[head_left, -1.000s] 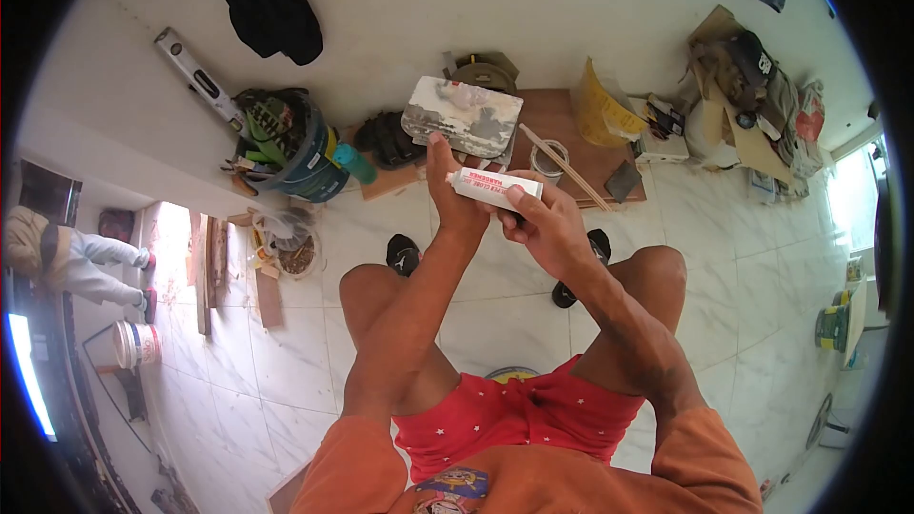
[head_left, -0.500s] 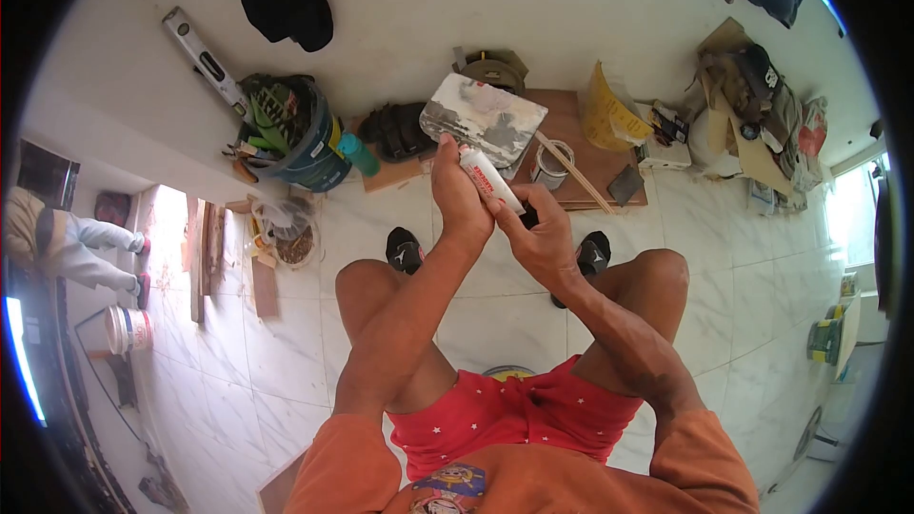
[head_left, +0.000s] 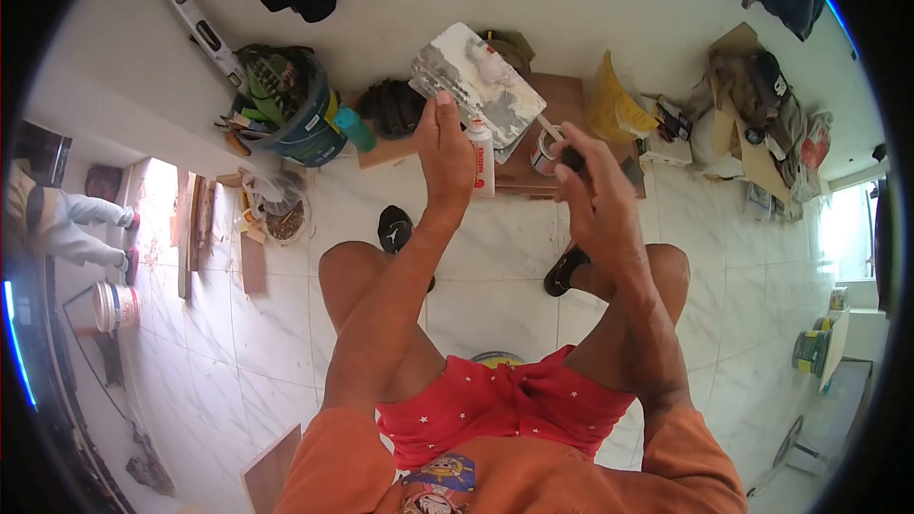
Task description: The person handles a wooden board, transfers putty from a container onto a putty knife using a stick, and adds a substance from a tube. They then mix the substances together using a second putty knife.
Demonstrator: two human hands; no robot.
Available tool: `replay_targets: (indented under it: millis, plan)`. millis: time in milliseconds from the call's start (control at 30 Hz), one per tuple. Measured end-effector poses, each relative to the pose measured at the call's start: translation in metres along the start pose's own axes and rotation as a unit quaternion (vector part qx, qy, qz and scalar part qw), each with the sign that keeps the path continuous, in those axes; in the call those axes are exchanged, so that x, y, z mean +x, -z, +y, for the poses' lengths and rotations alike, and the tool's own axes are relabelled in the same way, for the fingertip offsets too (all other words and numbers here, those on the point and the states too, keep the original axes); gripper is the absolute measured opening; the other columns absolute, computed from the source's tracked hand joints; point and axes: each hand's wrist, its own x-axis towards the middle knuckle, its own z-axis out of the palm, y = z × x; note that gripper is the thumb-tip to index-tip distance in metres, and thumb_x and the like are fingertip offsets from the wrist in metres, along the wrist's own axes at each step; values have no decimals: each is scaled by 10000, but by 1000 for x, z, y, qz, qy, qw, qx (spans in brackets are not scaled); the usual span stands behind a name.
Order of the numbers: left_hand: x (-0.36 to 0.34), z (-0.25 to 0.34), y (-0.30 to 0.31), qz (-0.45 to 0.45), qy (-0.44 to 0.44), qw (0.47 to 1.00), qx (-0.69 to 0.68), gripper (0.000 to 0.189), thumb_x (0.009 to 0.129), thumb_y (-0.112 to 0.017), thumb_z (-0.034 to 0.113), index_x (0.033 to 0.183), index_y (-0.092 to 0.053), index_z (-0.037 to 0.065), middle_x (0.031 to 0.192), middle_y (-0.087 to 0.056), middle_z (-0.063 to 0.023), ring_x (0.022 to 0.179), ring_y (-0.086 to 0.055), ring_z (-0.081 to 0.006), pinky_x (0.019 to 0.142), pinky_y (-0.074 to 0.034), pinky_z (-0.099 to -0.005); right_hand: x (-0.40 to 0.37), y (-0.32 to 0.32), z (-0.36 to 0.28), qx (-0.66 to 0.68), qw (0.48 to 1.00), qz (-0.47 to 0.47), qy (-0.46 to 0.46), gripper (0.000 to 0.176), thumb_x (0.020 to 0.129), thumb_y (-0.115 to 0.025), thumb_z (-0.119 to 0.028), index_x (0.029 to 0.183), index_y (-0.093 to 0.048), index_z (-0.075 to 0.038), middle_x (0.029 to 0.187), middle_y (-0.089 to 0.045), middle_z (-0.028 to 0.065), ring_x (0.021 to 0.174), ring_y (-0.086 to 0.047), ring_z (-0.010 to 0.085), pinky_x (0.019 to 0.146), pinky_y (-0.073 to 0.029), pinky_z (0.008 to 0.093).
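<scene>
My left hand [head_left: 447, 154] grips a flat plate [head_left: 481, 76] smeared with white and grey putty, its thumb near the plate's lower left edge. Against the palm of that hand stands a white and red hardener tube [head_left: 483, 160], its upper end overlapping the plate. My right hand [head_left: 602, 192] is apart from the tube, off to its right, with fingers bent around a small black piece [head_left: 572, 159] that looks like a cap. Behind those fingers is an open tin [head_left: 546, 154], partly hidden, and a pale stick [head_left: 549, 127].
A brown board [head_left: 562, 95] lies by the wall under the tin. A cut yellow container [head_left: 617, 105] stands right of it. To the left are a tool bucket [head_left: 319, 128], a spirit level [head_left: 202, 33] and a teal bottle [head_left: 354, 129]. Another person [head_left: 76, 214] is at far left.
My right hand has moved away from the tube to the right, with the black piece in its fingers. The tube has swung from slanted to nearly upright, and the plate has tilted.
</scene>
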Motion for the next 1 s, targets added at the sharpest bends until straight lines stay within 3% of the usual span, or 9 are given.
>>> replay_targets:
  millis: [33,133,333,400,500,833,1000]
  plan:
    - [-2,3,-2,-10,-15,999,26,351,1048,-418,317,999,-563,1,856,-569,-25,739,-507,-100,670,-451,-258,4,2,10,-8,999,25,40,383,911,-635,-58,1275,-534,4,1096,-603,155,719,-638,186,691,-517,302]
    - [-12,12,-14,-44,-49,994,86,384,1056,-398,314,965,-556,-24,814,-554,-42,750,-468,-122,704,-425,-268,15,14,9,-61,998,-5,31,350,895,-642,-34,1238,-577,-12,1086,-602,146,794,-646,216,735,-521,326]
    - [-29,14,-27,-122,-38,979,161,382,1063,-385,297,955,-559,-26,798,-565,-55,745,-470,-130,694,-426,-288,17,15,7,-154,974,-16,163,369,834,-680,-21,1196,-608,-26,1067,-601,124,911,-618,306,765,-511,375]
    - [-32,12,-30,-143,-40,973,178,376,1065,-385,295,958,-558,-21,801,-576,-54,753,-479,-125,692,-427,-292,15,13,5,-161,975,-30,148,366,829,-682,-21,1188,-612,-30,1069,-600,129,904,-620,315,765,-514,386]
    - [-32,0,-38,-135,-115,972,157,354,1064,-375,265,973,-578,-10,764,-618,-111,655,-565,-183,625,-460,-344,13,17,11,-164,973,-50,153,358,827,-687,-28,1178,-615,-32,1075,-601,135,909,-622,324,770,-519,400]
    - [-33,-3,-33,-180,-126,943,249,323,1055,-404,237,934,-554,-23,760,-577,-179,645,-518,-318,620,-435,-387,12,25,23,-170,967,-97,166,355,856,-657,-3,1207,-630,-48,1138,-608,107,932,-635,282,773,-530,366]
    - [-33,2,-32,-174,-121,945,248,300,1046,-423,219,917,-548,-21,768,-577,-195,668,-530,-367,630,-435,-415,13,26,20,-126,977,-125,122,290,847,-655,-32,1136,-635,-18,1120,-612,127,912,-634,331,768,-508,411]
